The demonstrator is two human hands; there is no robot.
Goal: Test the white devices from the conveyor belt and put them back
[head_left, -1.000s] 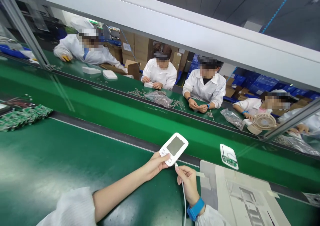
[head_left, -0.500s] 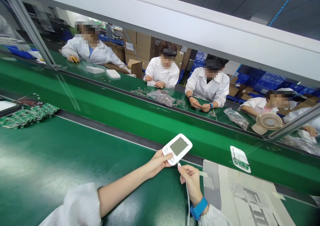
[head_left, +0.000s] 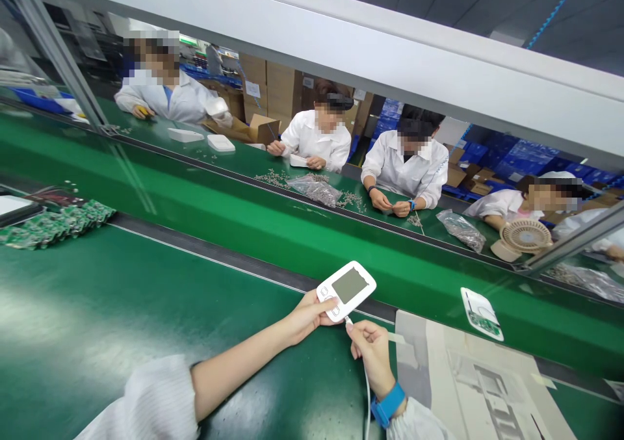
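A white handheld device (head_left: pixel 347 290) with a grey screen and a few buttons is held above the green table (head_left: pixel 146 310). My left hand (head_left: pixel 312 316) is closed round its lower left side, thumb on the buttons. Just below the device, my right hand (head_left: pixel 371 349) pinches the plug of a white cable (head_left: pixel 367 394) at the device's bottom edge. Whether the plug is fully inserted cannot be made out. The cable hangs down past the blue band on my right wrist.
An open white casing with a green board (head_left: pixel 481 314) lies on the green belt (head_left: pixel 244 238) at the right. Taped paper sheets (head_left: pixel 439 362) are beside my right hand. Green circuit boards (head_left: pixel 58 224) lie at the left. Across the belt several people work; a fan (head_left: pixel 525 235) stands there.
The open casing on the belt has moved right. Across the belt, the leftmost person has lifted a white part, and another person's hand has moved left. My hands and the device are nearly unchanged.
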